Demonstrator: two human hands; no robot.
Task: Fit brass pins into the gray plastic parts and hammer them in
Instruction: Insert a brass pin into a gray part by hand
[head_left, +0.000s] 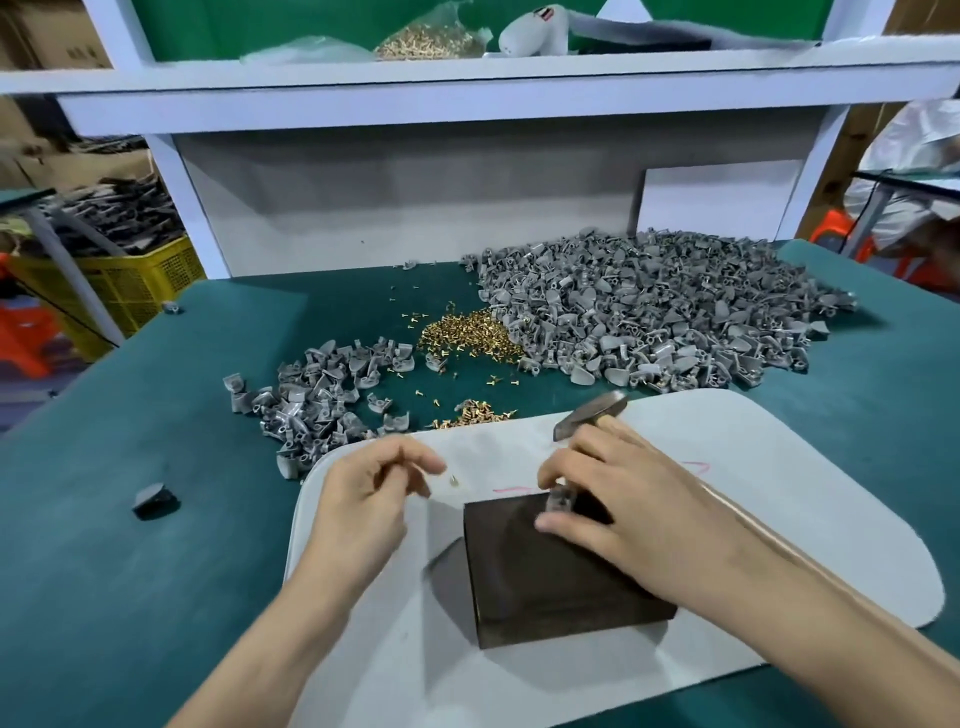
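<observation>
Gray plastic part (558, 501) sits at the far top edge of a dark block (545, 571) on a white pad (753, 467) over the green table (130, 571). We note a large heap of gray parts (649, 317) far right, a smaller heap (311, 400) left, brass pins (467, 335) between, and white shelving (467, 104) behind. The right hand (623, 499) pinches the part, with a hammer (589, 415) under it. The left hand (363, 499) hovers apart, fingers curled; whether it grips anything, we cannot tell.

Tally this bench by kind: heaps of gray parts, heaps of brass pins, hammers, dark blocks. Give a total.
Gray part heaps: 2
Brass pin heaps: 2
Hammer: 1
Dark block: 1
Total: 6
</observation>
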